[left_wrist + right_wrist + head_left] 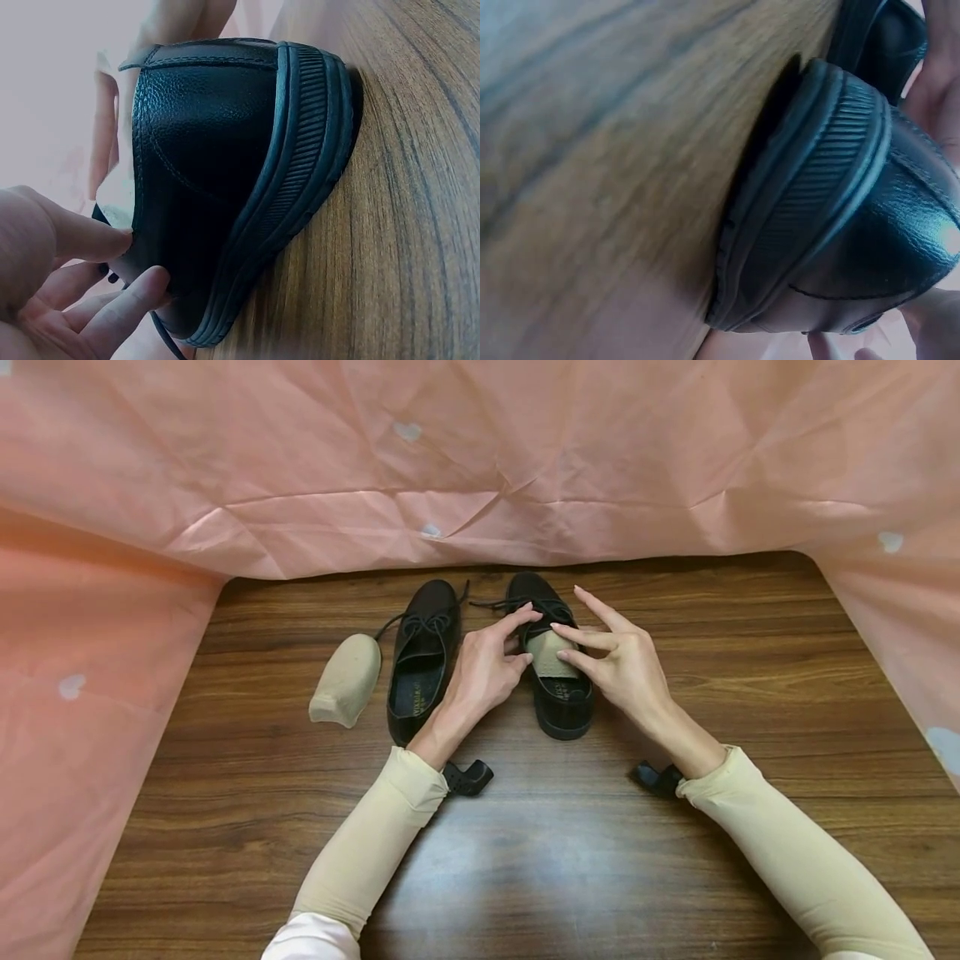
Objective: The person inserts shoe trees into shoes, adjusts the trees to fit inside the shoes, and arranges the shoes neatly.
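Observation:
The right-hand black lace-up shoe [564,714] stands on the wooden surface with its toe pointing away. A beige, molded shoe insert [553,652] sits partly inside its opening. My left hand [487,664] holds this shoe at its left side; in the left wrist view the thumb [105,238] is at the collar edge and the fingers lie against the side. From the right, my right hand [630,672] pinches the insert with thumb and index finger, other fingers stretched out. The right wrist view shows mostly the shoe heel [832,202], with the fingertips largely hidden.
Left of my left hand stands a second black shoe [414,685], its inside visible. Beside it lies another beige insert [347,681], near a loose lace. A pink cloth [495,460] with pale hearts hangs behind and at both sides. Black devices [468,778] are on my wrists.

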A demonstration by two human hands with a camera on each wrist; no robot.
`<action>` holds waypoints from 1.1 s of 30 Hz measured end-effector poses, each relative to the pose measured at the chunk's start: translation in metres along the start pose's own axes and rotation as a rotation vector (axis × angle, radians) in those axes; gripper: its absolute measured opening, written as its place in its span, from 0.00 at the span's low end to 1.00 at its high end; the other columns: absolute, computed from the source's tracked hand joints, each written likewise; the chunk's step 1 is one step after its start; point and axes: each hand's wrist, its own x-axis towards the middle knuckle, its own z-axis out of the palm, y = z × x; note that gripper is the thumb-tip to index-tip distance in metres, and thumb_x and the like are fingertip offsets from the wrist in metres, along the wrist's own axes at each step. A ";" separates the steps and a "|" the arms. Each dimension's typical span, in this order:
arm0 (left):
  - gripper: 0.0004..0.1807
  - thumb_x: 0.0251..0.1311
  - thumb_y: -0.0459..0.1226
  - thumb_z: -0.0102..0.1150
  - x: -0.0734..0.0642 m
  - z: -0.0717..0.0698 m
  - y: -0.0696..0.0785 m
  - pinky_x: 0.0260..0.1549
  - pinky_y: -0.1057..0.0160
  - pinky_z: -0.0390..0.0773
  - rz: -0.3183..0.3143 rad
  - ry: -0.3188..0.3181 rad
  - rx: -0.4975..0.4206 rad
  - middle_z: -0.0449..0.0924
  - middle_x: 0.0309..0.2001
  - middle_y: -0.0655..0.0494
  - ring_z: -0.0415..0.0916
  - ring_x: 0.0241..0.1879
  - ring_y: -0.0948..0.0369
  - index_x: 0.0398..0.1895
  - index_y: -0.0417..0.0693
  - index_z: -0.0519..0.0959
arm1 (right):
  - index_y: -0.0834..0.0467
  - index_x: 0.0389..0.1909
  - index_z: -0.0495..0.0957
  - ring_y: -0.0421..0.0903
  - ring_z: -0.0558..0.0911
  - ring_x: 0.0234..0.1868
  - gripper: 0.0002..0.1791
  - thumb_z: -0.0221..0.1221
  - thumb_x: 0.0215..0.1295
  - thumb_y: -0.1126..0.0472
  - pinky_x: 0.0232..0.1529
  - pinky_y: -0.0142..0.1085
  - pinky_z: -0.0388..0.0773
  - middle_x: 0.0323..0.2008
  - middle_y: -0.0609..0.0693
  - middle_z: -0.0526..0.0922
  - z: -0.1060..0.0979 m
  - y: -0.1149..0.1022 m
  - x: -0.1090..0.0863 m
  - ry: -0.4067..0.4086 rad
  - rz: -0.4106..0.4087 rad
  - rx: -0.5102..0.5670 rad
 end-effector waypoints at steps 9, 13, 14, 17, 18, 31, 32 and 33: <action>0.30 0.60 0.28 0.66 -0.002 -0.002 -0.001 0.39 0.69 0.79 -0.011 0.000 0.012 0.69 0.69 0.64 0.81 0.52 0.62 0.65 0.58 0.76 | 0.46 0.56 0.83 0.31 0.54 0.13 0.27 0.74 0.53 0.58 0.12 0.27 0.53 0.70 0.40 0.67 0.005 0.002 0.004 -0.007 -0.018 -0.051; 0.30 0.59 0.28 0.67 -0.001 -0.003 -0.002 0.42 0.67 0.80 -0.006 0.018 0.015 0.69 0.69 0.63 0.81 0.52 0.62 0.65 0.57 0.76 | 0.47 0.58 0.82 0.37 0.57 0.15 0.28 0.74 0.53 0.57 0.14 0.28 0.55 0.69 0.43 0.69 0.005 0.002 0.008 -0.032 -0.009 -0.073; 0.30 0.59 0.28 0.67 -0.001 -0.003 -0.002 0.43 0.67 0.80 -0.007 0.021 0.016 0.69 0.69 0.63 0.81 0.52 0.62 0.64 0.56 0.77 | 0.47 0.59 0.82 0.37 0.62 0.16 0.29 0.74 0.53 0.57 0.16 0.28 0.58 0.69 0.44 0.70 0.005 0.001 0.009 -0.038 -0.005 -0.076; 0.30 0.58 0.27 0.66 -0.001 -0.003 -0.002 0.44 0.66 0.80 -0.010 0.024 0.001 0.69 0.69 0.63 0.81 0.52 0.63 0.64 0.55 0.77 | 0.47 0.62 0.79 0.43 0.80 0.27 0.32 0.74 0.53 0.57 0.26 0.32 0.69 0.67 0.48 0.74 0.005 0.002 0.012 -0.051 0.016 -0.080; 0.30 0.58 0.26 0.66 -0.001 -0.004 -0.002 0.44 0.66 0.80 -0.013 0.022 -0.003 0.69 0.69 0.63 0.81 0.52 0.63 0.64 0.55 0.77 | 0.47 0.63 0.78 0.45 0.84 0.34 0.33 0.74 0.53 0.57 0.31 0.35 0.72 0.66 0.49 0.75 0.005 0.002 0.013 -0.056 0.026 -0.077; 0.31 0.57 0.27 0.66 0.002 0.000 0.000 0.47 0.65 0.80 -0.009 0.035 -0.024 0.70 0.69 0.63 0.81 0.53 0.60 0.64 0.57 0.77 | 0.50 0.68 0.73 0.51 0.87 0.42 0.41 0.76 0.51 0.55 0.46 0.48 0.79 0.60 0.58 0.79 0.001 0.004 0.021 -0.113 0.123 -0.102; 0.31 0.57 0.27 0.66 0.002 0.001 0.000 0.46 0.66 0.81 -0.011 0.035 -0.021 0.70 0.69 0.64 0.81 0.53 0.60 0.64 0.58 0.77 | 0.50 0.68 0.73 0.51 0.87 0.42 0.41 0.76 0.51 0.55 0.45 0.48 0.80 0.58 0.58 0.80 0.000 0.004 0.021 -0.119 0.135 -0.107; 0.31 0.57 0.28 0.66 0.002 0.002 0.001 0.46 0.67 0.80 -0.013 0.035 -0.015 0.70 0.69 0.65 0.81 0.53 0.60 0.65 0.59 0.76 | 0.51 0.68 0.74 0.52 0.87 0.42 0.40 0.76 0.51 0.54 0.44 0.49 0.80 0.57 0.58 0.81 -0.001 0.004 0.021 -0.126 0.147 -0.114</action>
